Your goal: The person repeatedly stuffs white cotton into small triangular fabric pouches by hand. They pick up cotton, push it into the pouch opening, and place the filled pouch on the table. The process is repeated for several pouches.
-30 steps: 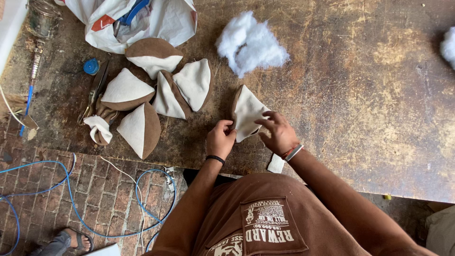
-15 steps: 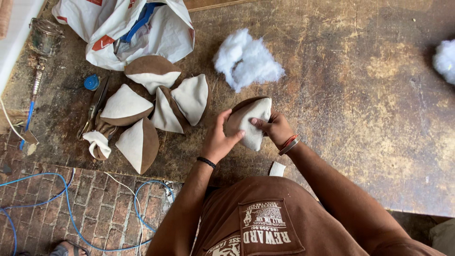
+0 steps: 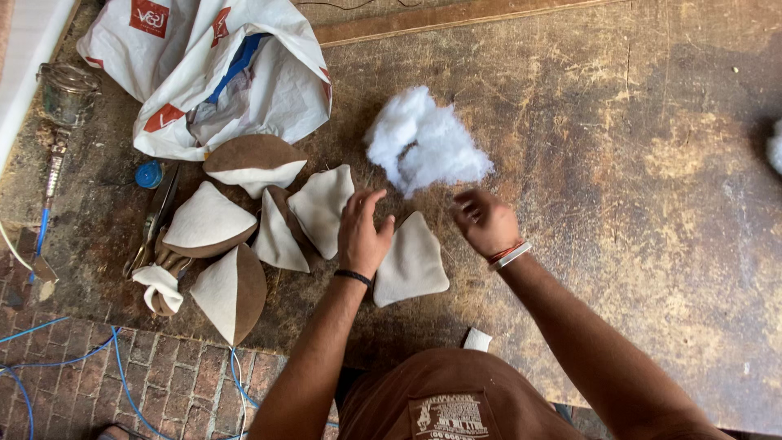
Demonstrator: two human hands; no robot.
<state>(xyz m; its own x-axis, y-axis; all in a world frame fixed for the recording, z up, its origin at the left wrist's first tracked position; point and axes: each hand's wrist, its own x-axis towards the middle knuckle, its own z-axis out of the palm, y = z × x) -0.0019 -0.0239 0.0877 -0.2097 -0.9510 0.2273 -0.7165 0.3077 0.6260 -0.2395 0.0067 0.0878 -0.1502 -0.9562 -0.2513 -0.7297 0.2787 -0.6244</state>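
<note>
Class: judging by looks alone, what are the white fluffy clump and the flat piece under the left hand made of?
Fluffy clump: likely polyester fibre stuffing; wispy, loose edges. Flat piece touched by the left hand: probably cream felt or suede-like fabric; matte, soft-edged, no sheen.

we have one view only, from a camera worn on the head, looking almost straight down. it sits above our own chest, so our brown shirt fills the bottom edge and both forearms run up into the picture from there. the worn wooden worktop (image 3: 619, 163) takes up most of the frame and lies at about arm's reach, close enough to show its scratches. at the lower left the view drops past the worktop's edge to the brick floor (image 3: 98, 383) farther below. no second view shares any part.
</note>
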